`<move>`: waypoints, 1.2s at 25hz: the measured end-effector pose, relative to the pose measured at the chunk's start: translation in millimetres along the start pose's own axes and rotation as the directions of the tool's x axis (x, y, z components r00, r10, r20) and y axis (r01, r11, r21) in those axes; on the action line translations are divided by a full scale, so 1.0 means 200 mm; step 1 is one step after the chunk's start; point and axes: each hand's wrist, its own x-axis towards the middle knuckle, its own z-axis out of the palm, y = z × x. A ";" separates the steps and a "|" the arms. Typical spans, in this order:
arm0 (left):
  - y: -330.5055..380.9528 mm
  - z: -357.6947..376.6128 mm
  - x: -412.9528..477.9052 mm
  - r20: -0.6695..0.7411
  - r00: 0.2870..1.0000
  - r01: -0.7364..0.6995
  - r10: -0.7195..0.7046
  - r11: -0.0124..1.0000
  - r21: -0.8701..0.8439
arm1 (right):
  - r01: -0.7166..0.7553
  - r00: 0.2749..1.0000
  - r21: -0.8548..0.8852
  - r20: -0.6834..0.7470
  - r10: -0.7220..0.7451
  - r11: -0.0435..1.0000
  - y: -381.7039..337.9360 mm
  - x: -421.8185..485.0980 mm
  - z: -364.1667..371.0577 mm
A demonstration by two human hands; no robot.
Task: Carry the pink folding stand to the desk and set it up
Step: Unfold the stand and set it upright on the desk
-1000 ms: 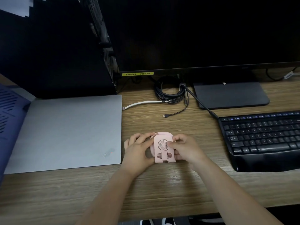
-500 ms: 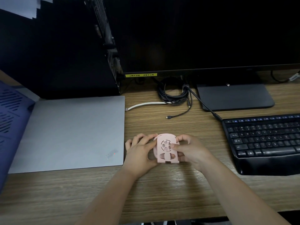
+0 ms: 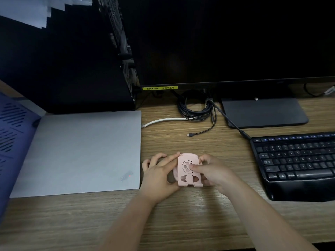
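The pink folding stand [image 3: 187, 175] is at the middle of the wooden desk [image 3: 181, 214], between a laptop and a keyboard. Its front plate with round cut-outs tilts up toward me, its lower lip close to the desk top. My left hand [image 3: 159, 173] grips the stand's left edge, fingers wrapped behind it. My right hand [image 3: 213, 170] holds the right side, thumb pressed on the front plate near the round cut-out. The stand's back part is mostly hidden by my fingers.
A closed grey laptop [image 3: 81, 151] lies to the left, a black keyboard [image 3: 297, 160] with wrist rest to the right. Behind are a dark monitor [image 3: 235, 42] on its base [image 3: 262, 113], coiled black cables [image 3: 195, 107], a white cable [image 3: 163, 121], and a black computer case [image 3: 72, 69].
Both hands stay on the pink stand in nearly the same spot. The front plate has tilted slightly, and my right thumb has shifted onto its face.
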 end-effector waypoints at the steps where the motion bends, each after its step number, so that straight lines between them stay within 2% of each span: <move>1: 0.00 0.00 0.00 -0.019 1.000 0.015 -0.015 1.000 -0.010 | -0.010 1.000 0.002 0.007 0.010 1.000 -0.01 -0.01 0.00; 7: -0.01 0.02 0.01 0.002 1.000 0.007 -0.007 1.000 0.021 | -0.036 0.999 -0.016 0.033 0.036 0.999 -0.05 -0.01 0.00; 12: 0.01 0.00 0.02 0.031 1.000 0.001 -0.002 0.999 0.054 | -0.126 0.983 0.012 0.133 0.123 0.992 -0.15 -0.02 -0.03; 16: 0.00 0.00 0.01 0.017 1.000 0.009 -0.009 0.999 0.036 | -0.127 0.970 -0.035 0.206 0.132 0.991 -0.17 -0.02 -0.05; 18: 0.00 0.00 0.02 0.010 1.000 0.003 -0.003 0.999 0.052 | -0.073 0.970 -0.031 0.230 0.078 0.997 -0.15 -0.03 -0.07; 22: -0.01 0.02 0.02 -0.008 1.000 -0.019 0.019 0.998 0.052 | 0.148 0.967 -0.040 0.214 -0.136 0.988 -0.12 -0.06 -0.11; 26: -0.01 0.02 0.02 -0.029 1.000 -0.001 0.002 1.000 0.029 | 0.379 0.909 0.012 0.181 -0.375 0.925 -0.04 -0.12 -0.12; 28: -0.01 0.02 0.02 -0.036 0.999 -0.003 0.004 1.000 0.022 | 0.404 0.905 0.060 0.123 -0.408 0.913 0.00 -0.15 -0.11; 30: -0.01 0.03 0.02 -0.042 0.999 -0.005 0.006 1.000 0.026 | 0.333 0.927 0.108 0.146 -0.346 0.937 0.04 -0.16 -0.11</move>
